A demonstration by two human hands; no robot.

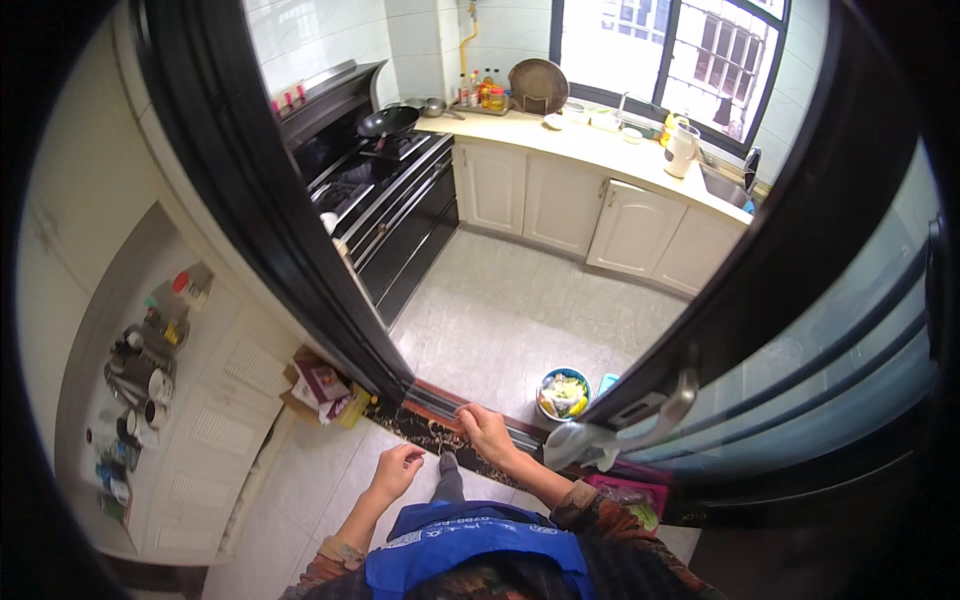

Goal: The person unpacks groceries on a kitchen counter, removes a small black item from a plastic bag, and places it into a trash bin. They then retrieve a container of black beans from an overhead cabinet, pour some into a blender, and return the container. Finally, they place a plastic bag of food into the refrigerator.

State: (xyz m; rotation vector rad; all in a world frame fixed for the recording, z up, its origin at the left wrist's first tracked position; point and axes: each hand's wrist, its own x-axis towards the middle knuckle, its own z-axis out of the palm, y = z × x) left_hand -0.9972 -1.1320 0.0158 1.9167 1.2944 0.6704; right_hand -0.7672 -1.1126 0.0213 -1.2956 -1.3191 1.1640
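Note:
My left hand [397, 472] hangs in front of my body with its fingers loosely curled and nothing visible in it. My right hand [484, 431] is raised above the door sill [431, 401], its fingers bent; whether anything small sits between them cannot be told. A blue apron [480, 544] bearing writing covers my front. Beyond the sill, on the kitchen floor, stands a round bin [564, 391] holding green leaves and plastic. A metal door handle [675, 405] on the glazed sliding door [795, 375] is to the right of my right hand.
A cardboard box with packets [322, 390] stands left of the doorway. A pink basket [645, 487] with greens sits at the right. Farther in are a stove [382, 172] with a wok [388, 121], a counter [592, 139], an electric kettle [682, 150] and a sink [724, 184]. Cups [155, 386] fill a left shelf.

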